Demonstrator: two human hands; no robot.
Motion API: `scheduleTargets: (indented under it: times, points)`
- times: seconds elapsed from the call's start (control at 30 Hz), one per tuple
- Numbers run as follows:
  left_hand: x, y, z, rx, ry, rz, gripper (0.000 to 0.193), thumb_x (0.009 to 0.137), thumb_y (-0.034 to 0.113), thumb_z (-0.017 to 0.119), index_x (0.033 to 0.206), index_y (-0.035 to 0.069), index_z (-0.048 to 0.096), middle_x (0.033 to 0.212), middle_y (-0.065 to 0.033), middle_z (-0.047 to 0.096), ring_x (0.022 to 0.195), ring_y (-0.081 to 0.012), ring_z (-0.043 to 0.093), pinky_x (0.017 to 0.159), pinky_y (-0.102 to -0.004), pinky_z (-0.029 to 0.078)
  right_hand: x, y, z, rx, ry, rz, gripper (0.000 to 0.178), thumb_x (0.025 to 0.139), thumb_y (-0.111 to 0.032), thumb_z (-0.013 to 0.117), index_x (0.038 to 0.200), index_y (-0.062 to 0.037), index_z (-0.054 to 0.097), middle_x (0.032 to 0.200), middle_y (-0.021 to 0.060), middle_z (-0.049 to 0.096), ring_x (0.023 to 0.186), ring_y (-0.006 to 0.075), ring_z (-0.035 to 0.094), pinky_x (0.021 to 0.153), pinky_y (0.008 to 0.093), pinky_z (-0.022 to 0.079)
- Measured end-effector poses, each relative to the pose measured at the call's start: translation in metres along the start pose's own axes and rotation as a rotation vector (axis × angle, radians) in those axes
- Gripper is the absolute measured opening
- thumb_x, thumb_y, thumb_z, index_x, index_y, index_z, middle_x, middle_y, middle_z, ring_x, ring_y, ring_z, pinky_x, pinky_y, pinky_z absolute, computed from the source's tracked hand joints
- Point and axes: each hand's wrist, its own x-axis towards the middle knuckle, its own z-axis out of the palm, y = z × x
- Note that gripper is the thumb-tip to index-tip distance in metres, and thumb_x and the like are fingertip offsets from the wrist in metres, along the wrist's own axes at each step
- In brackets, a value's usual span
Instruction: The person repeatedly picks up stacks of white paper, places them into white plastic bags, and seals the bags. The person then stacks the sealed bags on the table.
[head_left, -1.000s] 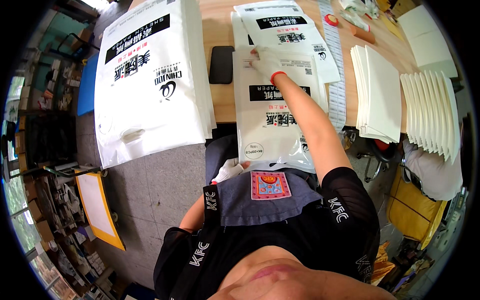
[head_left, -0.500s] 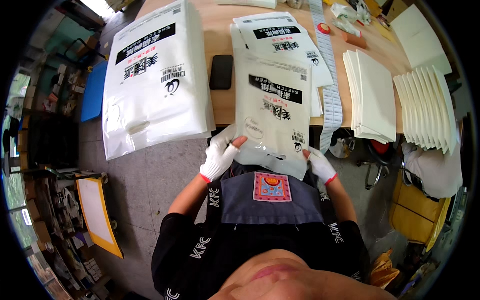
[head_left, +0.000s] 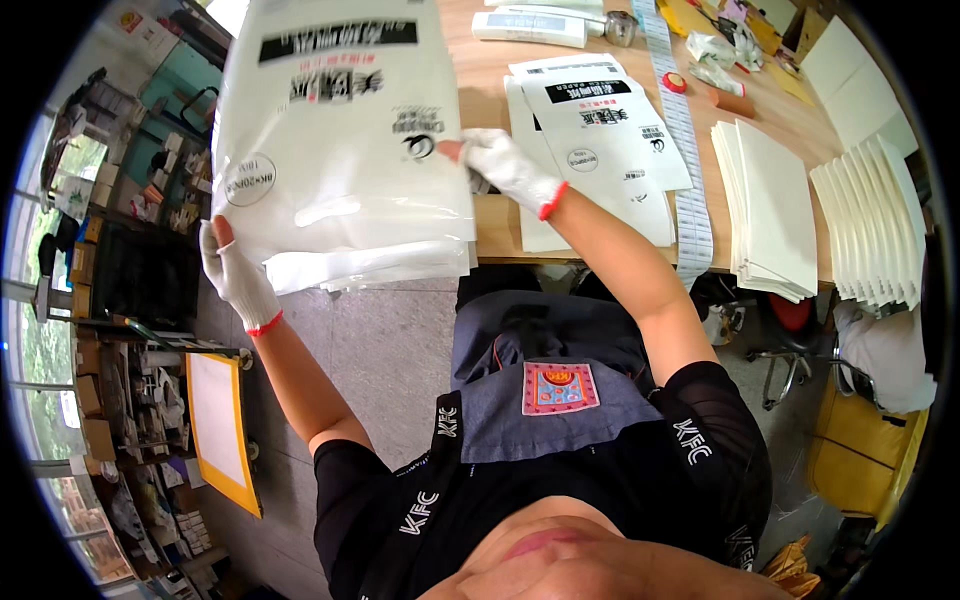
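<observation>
At the left of the table lies a stack of large white printed plastic bags [head_left: 370, 265]. On top is a filled paper pack in a clear-white plastic bag [head_left: 335, 190], with dark print bands, and both my hands grip its sides. My left hand [head_left: 242, 280], in a white knitted glove with a red cuff, has its bare thumb over the pack's left edge. My right hand [head_left: 508, 168], gloved alike, reaches across and pinches the right edge with its thumb on top. The fingers beneath are partly hidden.
Printed white sheets [head_left: 600, 195] lie at the table's middle, beside a long strip of labels [head_left: 693, 190]. White paper stacks [head_left: 770, 205] and fanned white folders [head_left: 868, 215] sit at the right. A white box [head_left: 530, 28] and glass jar [head_left: 620, 28] stand at the back.
The filled pack has gone from my lap and the table's front edge to the stack at the left. Both my hands moved left with it. The black phone is now covered.
</observation>
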Motion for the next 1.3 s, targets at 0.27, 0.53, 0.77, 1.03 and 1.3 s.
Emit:
scheduleTargets:
  times: [0.27,0.53,0.77,1.03,1.3]
  points:
    - [-0.078,-0.176,-0.057,0.074,0.366,-0.067,0.040,0.095,0.028,0.046,0.125,0.003,0.044,0.123,-0.0142,0.052,0.109,-0.0249,0.053,0.091,-0.0407,0.048,-0.029,0.017,-0.018,-0.118,-0.029,0.023,0.043,0.092,-0.045,0.055,0.080,-0.0045,0.063,0.065,0.0045,0.061,0.057,0.0126,0.060,0.058,0.0279,0.048]
    - [-0.274,-0.213,-0.041,0.141,-0.049,-0.943,0.031,0.092,0.018,0.048,0.120,0.008,0.055,0.120,-0.0094,0.058,0.110,-0.0230,0.055,0.093,-0.0369,0.045,-0.231,0.041,-0.149,-1.187,0.584,0.023,0.023,0.085,-0.031,0.060,0.089,-0.0075,0.060,0.088,0.0123,0.066,0.082,0.0284,0.064,0.073,0.0409,0.048]
    - [-0.276,-0.151,0.150,0.186,-0.945,-0.236,0.018,0.089,0.008,0.053,0.104,0.001,0.061,0.105,-0.0112,0.065,0.095,-0.0223,0.063,0.085,-0.0312,0.047,-0.329,0.043,-0.294,-1.712,1.022,0.708,0.042,0.081,-0.042,0.064,0.107,-0.0095,0.055,0.107,0.0130,0.060,0.099,0.0284,0.061,0.078,0.0396,0.051]
    - [-0.294,-0.103,0.339,-0.155,-1.511,-0.482,0.041,0.097,0.030,0.051,0.121,-0.002,0.055,0.108,-0.0080,0.062,0.099,-0.0132,0.058,0.086,-0.0264,0.046,-0.351,0.034,-0.340,-1.850,0.696,0.400,0.026,0.090,-0.029,0.050,0.088,-0.0058,0.061,0.075,0.0145,0.066,0.068,0.0317,0.065,0.062,0.0418,0.053]
    - [-0.370,-0.127,0.434,-0.309,-1.249,-1.428,0.037,0.087,0.023,0.054,0.118,0.003,0.053,0.098,-0.0126,0.059,0.084,-0.0262,0.061,0.067,-0.0345,0.053,-0.358,-0.020,-0.155,-1.552,0.394,0.285,0.040,0.083,-0.048,0.056,0.100,-0.0130,0.062,0.075,0.0138,0.065,0.073,0.0312,0.066,0.066,0.0444,0.052]
